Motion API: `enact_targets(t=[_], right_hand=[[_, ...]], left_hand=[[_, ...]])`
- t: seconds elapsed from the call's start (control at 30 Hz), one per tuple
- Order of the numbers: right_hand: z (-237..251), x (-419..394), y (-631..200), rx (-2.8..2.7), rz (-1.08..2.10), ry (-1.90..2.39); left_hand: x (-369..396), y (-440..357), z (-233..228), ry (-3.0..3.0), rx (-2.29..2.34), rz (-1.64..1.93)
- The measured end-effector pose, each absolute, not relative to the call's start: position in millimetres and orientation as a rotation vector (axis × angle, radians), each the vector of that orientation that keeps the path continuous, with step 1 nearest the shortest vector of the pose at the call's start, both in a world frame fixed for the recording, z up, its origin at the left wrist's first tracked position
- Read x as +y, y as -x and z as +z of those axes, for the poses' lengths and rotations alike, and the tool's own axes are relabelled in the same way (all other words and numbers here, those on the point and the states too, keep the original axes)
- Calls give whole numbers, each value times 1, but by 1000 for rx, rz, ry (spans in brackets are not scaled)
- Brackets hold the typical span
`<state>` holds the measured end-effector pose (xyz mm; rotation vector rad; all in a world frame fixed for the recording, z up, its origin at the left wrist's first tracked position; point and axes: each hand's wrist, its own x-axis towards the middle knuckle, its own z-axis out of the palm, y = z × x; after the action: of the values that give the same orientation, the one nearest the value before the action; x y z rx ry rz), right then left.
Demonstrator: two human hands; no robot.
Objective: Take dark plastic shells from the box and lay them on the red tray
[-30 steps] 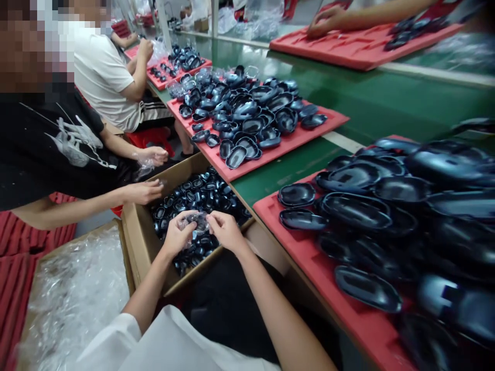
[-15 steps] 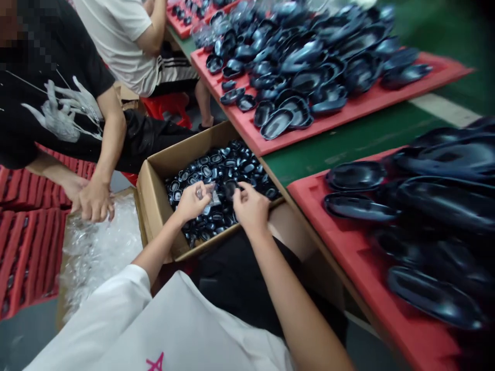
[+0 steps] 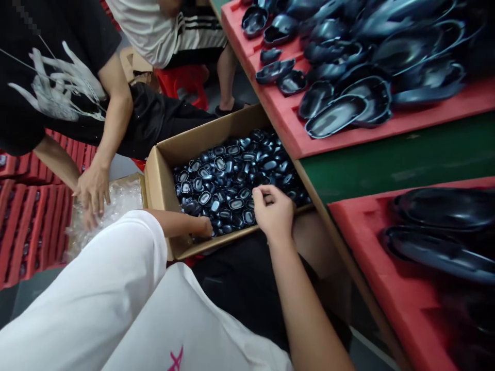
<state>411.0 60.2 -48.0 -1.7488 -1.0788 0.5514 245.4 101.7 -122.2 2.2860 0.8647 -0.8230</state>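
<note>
A cardboard box (image 3: 164,196) in front of me is filled with small dark blue plastic shells (image 3: 236,204), many with a pale rim. My left hand (image 3: 203,226) reaches down into the near left part of the box; its fingers are hidden there. Above the right side of the shells is my right hand (image 3: 274,214), its fingers curled together. Whether anything lies within its grip is hidden from view.
Red foam trays (image 3: 297,144) with larger dark shells (image 3: 338,116) lie on the green table (image 3: 371,154) at right. Another person's hand (image 3: 95,188) is at a carton of transparent plastic wrapping (image 3: 124,198). Red foam trays (image 3: 34,226) are stacked at far left.
My left hand has gone down from above the box into its shells, and the transparent wrapping no longer shows in it. The dark piece at my right fingers is out of sight. The view has shifted.
</note>
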Motion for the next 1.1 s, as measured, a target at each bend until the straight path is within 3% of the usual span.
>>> enact_targets(t=[0.13, 0.27, 0.37, 0.5, 0.7, 0.83, 1.0, 1.1], right_hand=[[-49, 58, -414, -980, 552, 1705], [-44, 57, -410, -1166, 631, 1602], [-39, 56, -404, -1406, 680, 1483], [-36, 52, -396, -1494, 630, 1449], [-33, 45, -396, -1461, 679, 1478], [-38, 46, -396, -1443, 732, 1513], [-39, 51, -384, -1398, 830, 1256], [-33, 51, -380, -1241, 702, 1296]], left_hand=[[150, -251, -90, -2276, 744, -788], [189, -242, -29, -2119, 867, 11], [174, -228, 3, -1905, 1001, 323], [132, -220, 5, -1643, 1098, 537], [101, -222, -8, -1402, 1207, 649], [108, -208, 14, -1686, 1256, 710], [124, -203, 34, -2160, 1058, 342], [121, -215, 25, -2008, 1124, 599]])
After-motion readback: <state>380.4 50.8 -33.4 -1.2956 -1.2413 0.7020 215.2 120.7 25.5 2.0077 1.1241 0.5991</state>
